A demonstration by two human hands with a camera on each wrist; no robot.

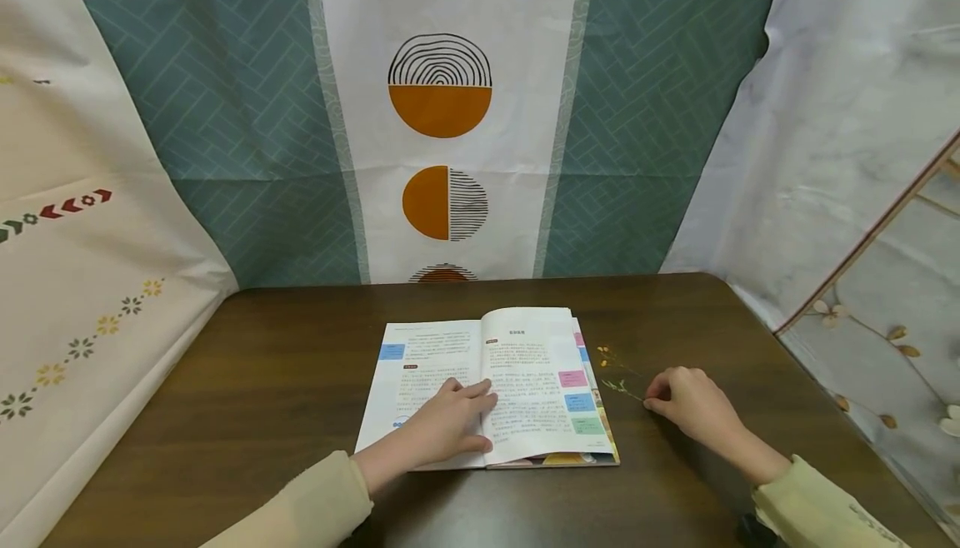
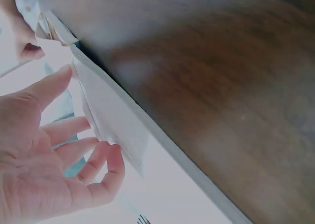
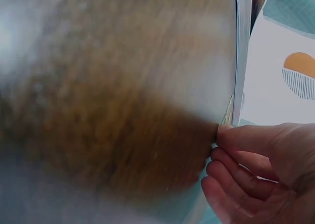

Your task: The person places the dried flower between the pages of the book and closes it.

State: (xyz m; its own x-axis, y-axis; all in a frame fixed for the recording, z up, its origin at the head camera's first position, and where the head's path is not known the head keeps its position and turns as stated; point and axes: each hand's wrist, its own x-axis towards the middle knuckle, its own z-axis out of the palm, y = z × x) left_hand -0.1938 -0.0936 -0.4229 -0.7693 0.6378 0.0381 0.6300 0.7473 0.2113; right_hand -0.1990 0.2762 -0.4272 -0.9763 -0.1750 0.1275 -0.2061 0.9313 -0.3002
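An open book with printed pages and colored side boxes lies on the brown table. My left hand rests on it near the center fold, its fingers loosely bent and touching the pages. In the left wrist view, the fingertips of the left hand meet the paper. To the right of the book, my right hand pinches the stem end of a thin green plant sprig between thumb and forefinger, low at the tabletop. Just beyond it lies a small orange-flowered sprig. In the right wrist view, a sprig tip shows past the thumb.
The brown wooden table carries the book and sprigs. Behind it hangs a green and white patterned cloth. A cream cloth borders the left side, and a pale floral cloth borders the right.
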